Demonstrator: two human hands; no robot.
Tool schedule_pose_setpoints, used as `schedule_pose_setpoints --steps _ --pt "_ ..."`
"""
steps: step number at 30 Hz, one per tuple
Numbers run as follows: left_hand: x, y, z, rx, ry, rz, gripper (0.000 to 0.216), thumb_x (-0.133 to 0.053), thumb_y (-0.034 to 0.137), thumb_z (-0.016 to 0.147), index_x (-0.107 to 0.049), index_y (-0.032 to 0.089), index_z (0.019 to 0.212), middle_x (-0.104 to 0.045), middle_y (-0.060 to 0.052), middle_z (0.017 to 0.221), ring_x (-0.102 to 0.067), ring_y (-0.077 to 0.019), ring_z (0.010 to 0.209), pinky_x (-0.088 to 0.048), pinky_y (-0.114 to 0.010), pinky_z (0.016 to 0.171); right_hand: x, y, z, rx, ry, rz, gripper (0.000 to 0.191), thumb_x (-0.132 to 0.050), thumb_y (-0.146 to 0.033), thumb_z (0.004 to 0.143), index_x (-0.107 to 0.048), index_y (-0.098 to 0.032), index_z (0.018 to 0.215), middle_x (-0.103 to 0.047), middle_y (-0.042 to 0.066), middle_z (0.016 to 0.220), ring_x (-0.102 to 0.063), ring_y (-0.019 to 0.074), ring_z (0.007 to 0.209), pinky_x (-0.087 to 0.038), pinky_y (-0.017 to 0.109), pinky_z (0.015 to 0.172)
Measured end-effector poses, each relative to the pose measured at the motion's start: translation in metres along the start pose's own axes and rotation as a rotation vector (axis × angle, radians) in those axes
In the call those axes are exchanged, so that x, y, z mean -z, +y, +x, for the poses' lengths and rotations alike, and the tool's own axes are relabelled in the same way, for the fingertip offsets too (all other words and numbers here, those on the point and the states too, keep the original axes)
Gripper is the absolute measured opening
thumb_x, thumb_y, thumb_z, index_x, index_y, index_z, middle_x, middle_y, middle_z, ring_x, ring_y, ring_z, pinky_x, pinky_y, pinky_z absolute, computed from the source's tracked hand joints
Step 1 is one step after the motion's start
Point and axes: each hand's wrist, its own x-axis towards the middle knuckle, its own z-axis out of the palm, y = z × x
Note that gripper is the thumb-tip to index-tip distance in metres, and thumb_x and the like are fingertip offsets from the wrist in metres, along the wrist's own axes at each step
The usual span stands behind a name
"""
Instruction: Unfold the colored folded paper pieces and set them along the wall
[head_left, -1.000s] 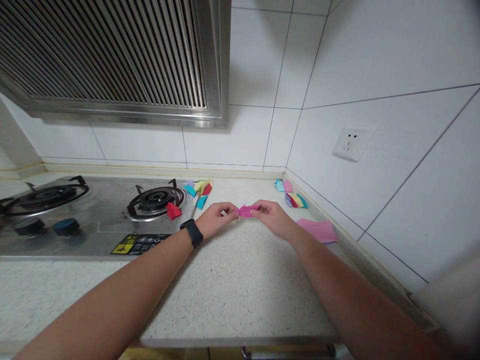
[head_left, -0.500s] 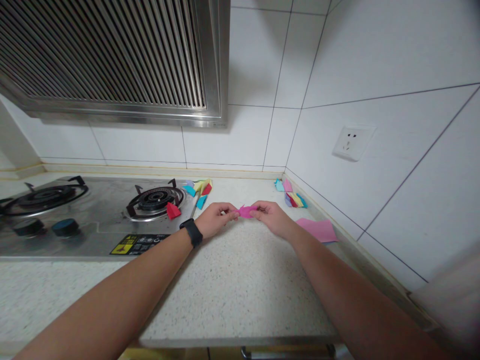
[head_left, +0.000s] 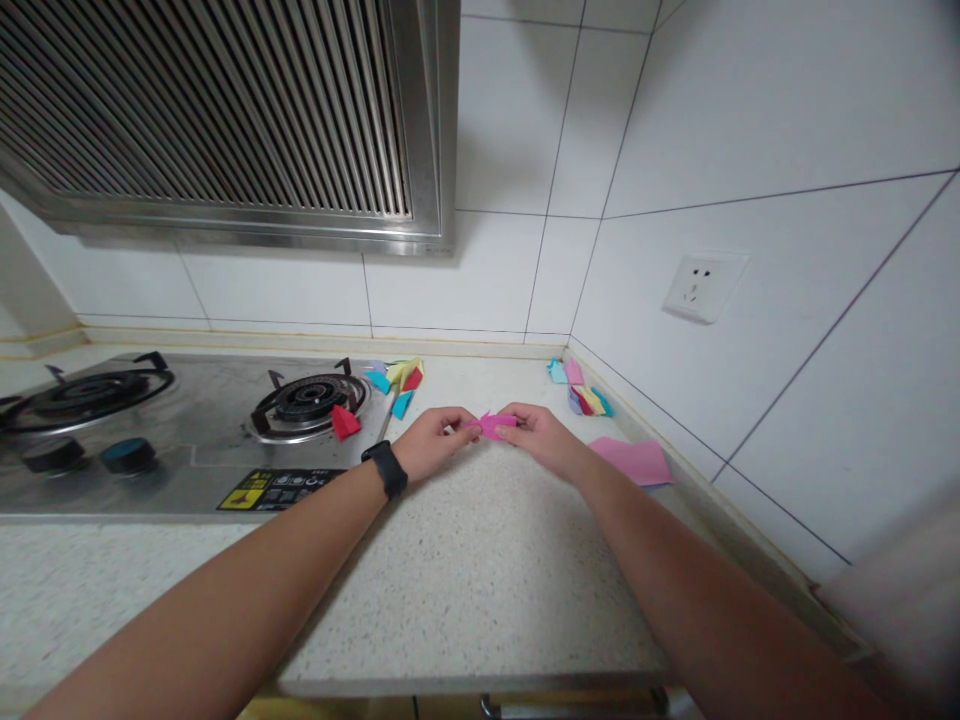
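A small piece of folded pink paper with pointed bits on its upper edge is held just above the speckled countertop. My left hand, with a black watch on the wrist, pinches its left end. The right end is pinched between the thumb and fingers of my right hand. Part of the paper is hidden behind my fingertips. Flat pink paper sheets lie to the right, partly behind my right forearm.
Several folded coloured papers lie near the right wall, and more folded papers sit by the stove's right edge. A red folded paper rests against the right burner of the gas stove. A range hood hangs above.
Both hands keep their pinch on the folded pink paper, which has turned slightly so that more of its right part shows. The papers around it have stayed in place.
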Motion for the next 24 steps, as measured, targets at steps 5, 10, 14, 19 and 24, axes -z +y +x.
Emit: schedule_pose_setpoints --steps 5,10,14,19,24 --pt "-0.003 0.002 -0.001 0.001 -0.005 0.015 0.028 -0.053 0.038 0.087 -0.065 0.014 0.085 -0.062 -0.002 0.075 -0.052 -0.0121 0.066 -0.040 -0.021 0.058 -0.006 0.001 0.000 0.012 0.006 -0.007 0.028 -0.066 -0.041 0.077 -0.068 -0.016 0.090 -0.065 0.001 0.078 -0.053 0.0134 0.069 -0.038 0.026 0.064" --pt "0.000 0.001 0.000 -0.004 -0.017 0.001 0.030 -0.053 0.040 0.087 -0.065 0.014 0.082 -0.061 -0.002 0.072 -0.050 -0.0114 0.064 -0.040 -0.021 0.058 -0.004 0.005 0.002 0.009 -0.003 0.010 0.028 -0.067 -0.040 0.076 -0.068 -0.016 0.088 -0.066 0.002 0.076 -0.054 0.0137 0.068 -0.040 0.027 0.065" --pt "0.003 0.001 0.000 -0.002 -0.030 -0.022 0.030 -0.055 0.041 0.086 -0.065 0.013 0.079 -0.062 -0.001 0.071 -0.050 -0.0106 0.061 -0.039 -0.021 0.058 0.000 0.008 0.003 0.014 -0.009 -0.015 0.026 -0.068 -0.039 0.076 -0.069 -0.016 0.087 -0.066 0.002 0.075 -0.053 0.0133 0.066 -0.039 0.027 0.064" --pt "0.003 -0.001 0.001 -0.007 -0.076 -0.071 0.031 -0.058 0.042 0.084 -0.067 0.012 0.080 -0.063 -0.002 0.070 -0.049 -0.0100 0.059 -0.039 -0.021 0.056 0.003 0.010 0.005 0.022 -0.006 -0.019 0.022 -0.068 -0.035 0.076 -0.070 -0.016 0.088 -0.068 0.003 0.079 -0.057 0.0152 0.072 -0.042 0.029 0.070" --pt "0.003 -0.003 0.001 -0.007 -0.105 -0.106 0.030 -0.060 0.041 0.084 -0.067 0.012 0.081 -0.063 -0.003 0.072 -0.051 -0.0108 0.062 -0.040 -0.022 0.057 0.004 0.009 0.004 0.027 -0.027 -0.004 0.020 -0.068 -0.033 0.076 -0.070 -0.016 0.086 -0.069 0.004 0.081 -0.059 0.0162 0.077 -0.043 0.030 0.074"
